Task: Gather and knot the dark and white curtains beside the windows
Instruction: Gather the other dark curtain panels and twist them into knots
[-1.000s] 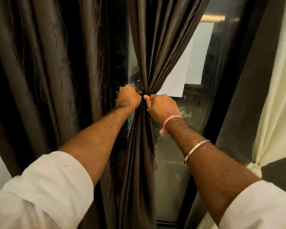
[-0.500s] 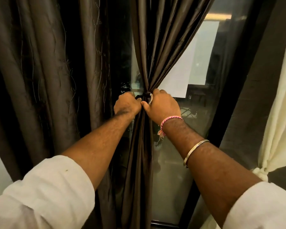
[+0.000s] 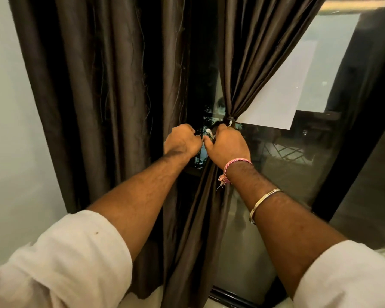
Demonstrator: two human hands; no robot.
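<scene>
Dark curtain [image 3: 251,63] bunched at a tie [image 3: 228,121] in front of the window glass [image 3: 309,165], falling below it between both forearms. Right hand [image 3: 228,145] just under the tie, fingers curled, pinching a dark strand from it. Left hand [image 3: 182,142] left of the tie, fisted, contents not discernible. Second dark panel [image 3: 111,96] hanging loose further left

Both arms bare to past the elbow, white sleeves [image 3: 76,258] rolled up loosely. Right wrist wears a pink-and-white thread band [image 3: 236,163] with a frayed tassel; higher up, 1 thin metal bangle [image 3: 263,202]
</scene>
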